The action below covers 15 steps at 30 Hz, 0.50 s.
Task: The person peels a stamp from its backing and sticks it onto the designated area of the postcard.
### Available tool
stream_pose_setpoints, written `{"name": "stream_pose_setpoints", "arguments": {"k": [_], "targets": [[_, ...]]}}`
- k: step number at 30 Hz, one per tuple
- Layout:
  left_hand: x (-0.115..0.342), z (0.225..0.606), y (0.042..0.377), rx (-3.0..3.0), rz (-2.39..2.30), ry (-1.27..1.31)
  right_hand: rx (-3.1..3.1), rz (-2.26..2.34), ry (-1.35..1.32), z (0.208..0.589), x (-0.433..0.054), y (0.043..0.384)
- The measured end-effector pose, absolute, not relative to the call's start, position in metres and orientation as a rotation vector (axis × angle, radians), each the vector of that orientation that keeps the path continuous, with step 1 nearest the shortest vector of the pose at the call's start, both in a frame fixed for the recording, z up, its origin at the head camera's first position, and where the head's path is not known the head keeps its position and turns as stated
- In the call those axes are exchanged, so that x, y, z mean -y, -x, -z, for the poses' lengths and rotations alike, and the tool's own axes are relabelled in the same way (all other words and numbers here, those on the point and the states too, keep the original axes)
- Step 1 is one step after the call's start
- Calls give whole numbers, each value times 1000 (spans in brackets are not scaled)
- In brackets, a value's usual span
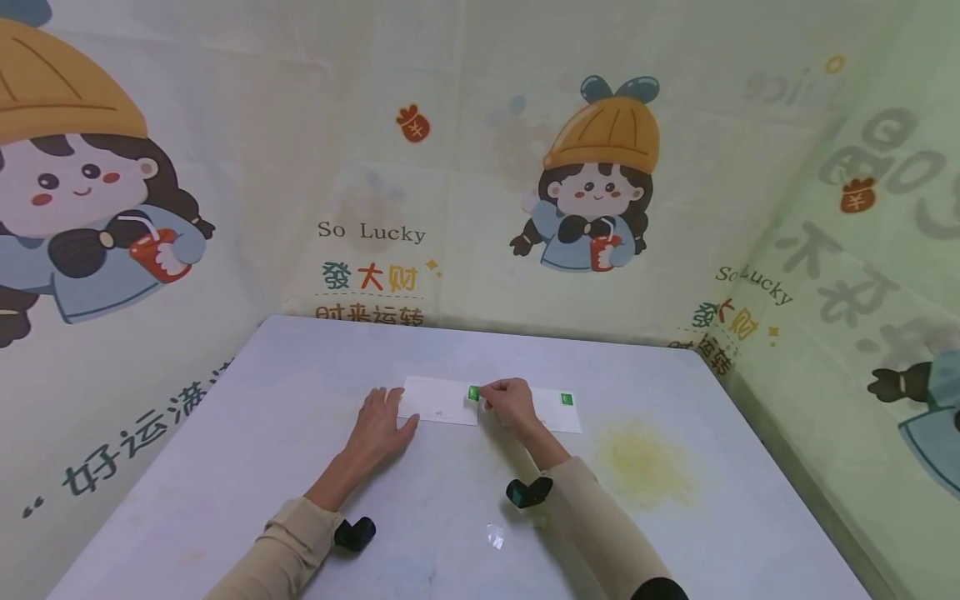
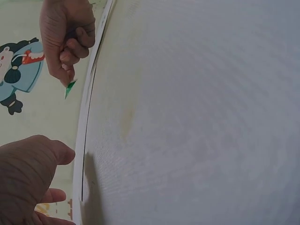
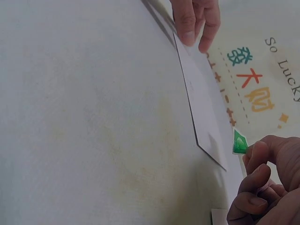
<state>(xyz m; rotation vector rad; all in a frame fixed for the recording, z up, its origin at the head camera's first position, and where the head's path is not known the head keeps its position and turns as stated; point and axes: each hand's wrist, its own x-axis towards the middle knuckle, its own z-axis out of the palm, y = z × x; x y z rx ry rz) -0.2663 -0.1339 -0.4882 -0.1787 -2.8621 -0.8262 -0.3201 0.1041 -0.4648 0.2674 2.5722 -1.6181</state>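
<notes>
My right hand (image 1: 512, 402) pinches a small green stamp (image 3: 239, 143) between thumb and fingertips, with the other fingers curled. In the head view the stamp overlaps the upper right corner of a white envelope (image 1: 438, 402); in the right wrist view it hangs a little above the paper. My left hand (image 1: 386, 423) has its fingers spread at the left end of that envelope, thumb near the lower edge. A second white envelope (image 1: 555, 418) lies to the right, partly hidden behind my right hand, with a green stamp (image 1: 567, 399) in its upper right corner.
Both envelopes lie on a white table (image 1: 435, 517) near its far edge. A yellowish stain (image 1: 645, 462) marks the tabletop at the right, and a small shiny clear piece (image 1: 495, 536) lies nearer the front. Printed cloth walls (image 1: 480, 183) stand behind and beside the table.
</notes>
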Motion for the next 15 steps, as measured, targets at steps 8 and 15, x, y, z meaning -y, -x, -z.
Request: {"name": "stream_pose_setpoints", "arguments": {"k": [8,15], "targets": [[133,490,267,2872,826,171,-2629,1590,-248,469,-103,327],[133,492,268,2849,825,185,-2673,1530,-295,472,-98,333]]}}
